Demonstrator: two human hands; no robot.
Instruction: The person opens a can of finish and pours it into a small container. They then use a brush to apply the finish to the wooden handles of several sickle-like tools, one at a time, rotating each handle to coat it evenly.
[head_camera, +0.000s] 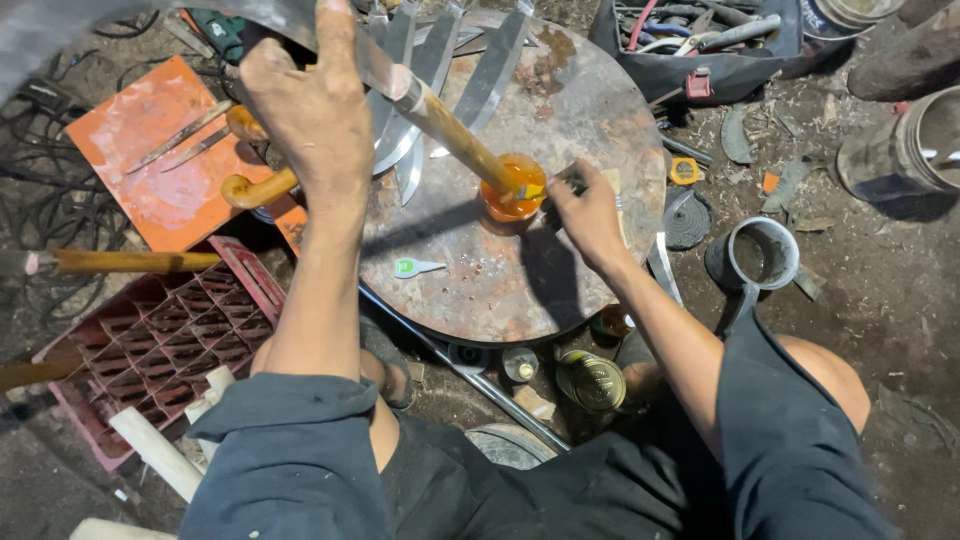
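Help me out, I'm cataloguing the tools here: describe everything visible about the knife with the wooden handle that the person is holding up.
The knife has a broad grey metal blade, partly cut off at the frame's top, a pale band at the joint, and a glossy orange-brown wooden handle. It slants down to the right, handle end dipped into a small orange tub on the round metal table. The left hand grips the blade; the right hand sits beside the tub.
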